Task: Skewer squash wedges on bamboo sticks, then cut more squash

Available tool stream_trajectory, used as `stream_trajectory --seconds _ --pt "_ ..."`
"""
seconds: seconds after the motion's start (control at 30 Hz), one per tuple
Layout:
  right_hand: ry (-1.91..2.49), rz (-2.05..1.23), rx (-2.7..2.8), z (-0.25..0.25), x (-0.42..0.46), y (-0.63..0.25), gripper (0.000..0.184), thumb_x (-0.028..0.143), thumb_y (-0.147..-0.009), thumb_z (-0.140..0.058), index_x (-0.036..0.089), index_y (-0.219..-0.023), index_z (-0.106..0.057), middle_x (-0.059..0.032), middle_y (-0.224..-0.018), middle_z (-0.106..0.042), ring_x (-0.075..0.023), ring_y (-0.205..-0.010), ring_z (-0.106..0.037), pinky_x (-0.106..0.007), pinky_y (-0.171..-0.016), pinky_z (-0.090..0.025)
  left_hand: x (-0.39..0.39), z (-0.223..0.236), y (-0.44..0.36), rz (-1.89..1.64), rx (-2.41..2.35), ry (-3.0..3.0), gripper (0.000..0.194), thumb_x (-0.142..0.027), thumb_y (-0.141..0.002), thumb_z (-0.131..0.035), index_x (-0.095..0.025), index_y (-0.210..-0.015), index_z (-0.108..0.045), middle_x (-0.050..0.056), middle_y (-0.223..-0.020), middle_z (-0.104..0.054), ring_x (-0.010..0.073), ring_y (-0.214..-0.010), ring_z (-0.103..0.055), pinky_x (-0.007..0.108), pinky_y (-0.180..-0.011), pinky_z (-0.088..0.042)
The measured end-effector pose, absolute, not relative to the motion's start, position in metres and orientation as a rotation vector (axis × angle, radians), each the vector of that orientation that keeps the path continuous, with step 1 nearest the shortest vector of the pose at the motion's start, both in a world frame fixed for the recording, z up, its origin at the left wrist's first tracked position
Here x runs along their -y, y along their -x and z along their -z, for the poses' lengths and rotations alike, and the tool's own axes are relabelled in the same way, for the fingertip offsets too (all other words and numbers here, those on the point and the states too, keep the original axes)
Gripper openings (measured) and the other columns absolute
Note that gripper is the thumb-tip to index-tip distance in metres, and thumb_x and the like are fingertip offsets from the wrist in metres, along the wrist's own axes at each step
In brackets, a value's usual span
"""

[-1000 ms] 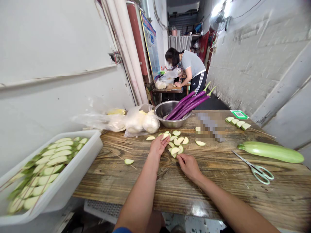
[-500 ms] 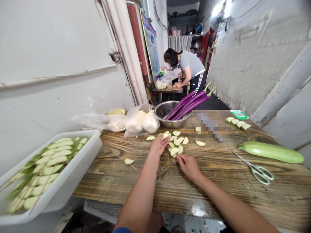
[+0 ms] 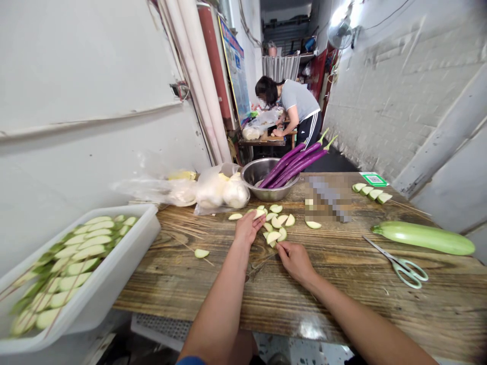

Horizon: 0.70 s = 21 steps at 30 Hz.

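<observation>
Pale green half-moon zucchini slices (image 3: 277, 222) lie scattered on the wooden table (image 3: 342, 274) in front of me. My left hand (image 3: 248, 228) rests on the table with its fingers stretched out, the fingertips touching one slice (image 3: 259, 213). My right hand (image 3: 294, 260) is pinched shut at the near edge of the slices, with a thin wooden skewer (image 3: 262, 261) running from it; slices (image 3: 273, 236) lie at its fingertips. A lone slice (image 3: 201, 253) lies on a skewer to the left.
A white tray (image 3: 114, 274) of skewered slices sits at the left. A steel bowl (image 3: 262, 178) holds long purple eggplants (image 3: 294, 161). Bagged white food (image 3: 222, 191), a whole zucchini (image 3: 424, 237), scissors (image 3: 403, 263) and a filled skewer (image 3: 373, 192) lie around. Another person (image 3: 297, 106) works behind.
</observation>
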State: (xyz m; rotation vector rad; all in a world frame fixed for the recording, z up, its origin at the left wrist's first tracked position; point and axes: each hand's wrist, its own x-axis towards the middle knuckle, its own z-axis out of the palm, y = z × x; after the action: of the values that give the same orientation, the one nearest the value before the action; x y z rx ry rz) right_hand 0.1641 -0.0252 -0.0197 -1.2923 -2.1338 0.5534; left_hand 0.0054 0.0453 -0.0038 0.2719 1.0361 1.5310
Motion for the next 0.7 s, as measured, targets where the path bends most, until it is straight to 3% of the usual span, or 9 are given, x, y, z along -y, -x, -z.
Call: stream_trajectory --seconds 0.7 --pt "1.341 -0.553 2.174 0.0169 0.0252 -0.1645 0.031 0.021 -0.084 -0.037 0.018 -0.061 -0.056 -0.0011 -0.056 -0.058 -0.0105 -0.051 -0.049 -0.019 -0.053 -0.028 -0.0434 0.0031 -0.0113 -1.489 -1.051 -0.250 0.004 -0.009 -0.077 -0.054 -0.009 -0.080 -0.055 0.014 -0.079 -0.067 0.0217 -0.076 -0.066 0.032 -0.070 -0.053"
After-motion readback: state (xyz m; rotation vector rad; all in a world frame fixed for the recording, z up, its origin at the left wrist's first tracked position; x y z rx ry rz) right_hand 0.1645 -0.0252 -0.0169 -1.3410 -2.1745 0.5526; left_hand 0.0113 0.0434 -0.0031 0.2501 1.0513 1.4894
